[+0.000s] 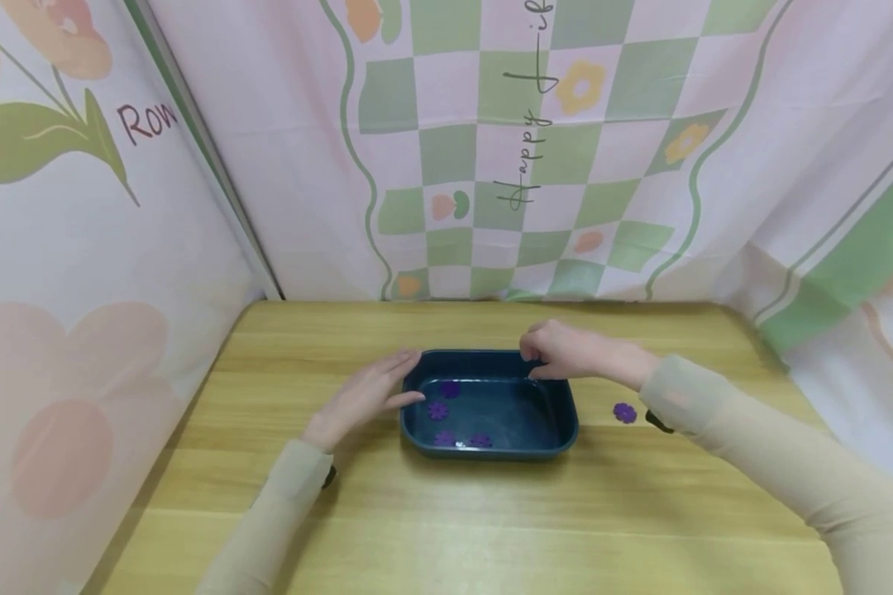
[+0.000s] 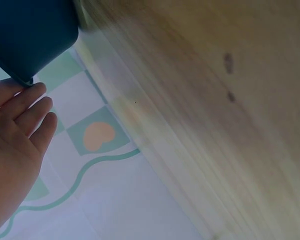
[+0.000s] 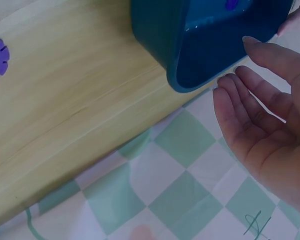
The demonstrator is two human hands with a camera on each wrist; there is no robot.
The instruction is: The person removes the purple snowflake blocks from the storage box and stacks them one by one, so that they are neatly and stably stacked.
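A dark blue rectangular tub with rounded corners stands on the table. Several purple flower-shaped plastic discs lie inside it, toward the left end. One more purple disc lies on the wood to its right. My left hand is at the tub's left end, fingers extended along the outside of the back-left corner and thumb over the rim. At the back rim, right of centre, is my right hand, thumb on the inner side and loosely bent fingers beyond the edge. No disc shows in either hand.
The wooden table runs back to a curtain with green checks and flowers. Another printed cloth hangs along the left side, and more fabric hangs at the right.
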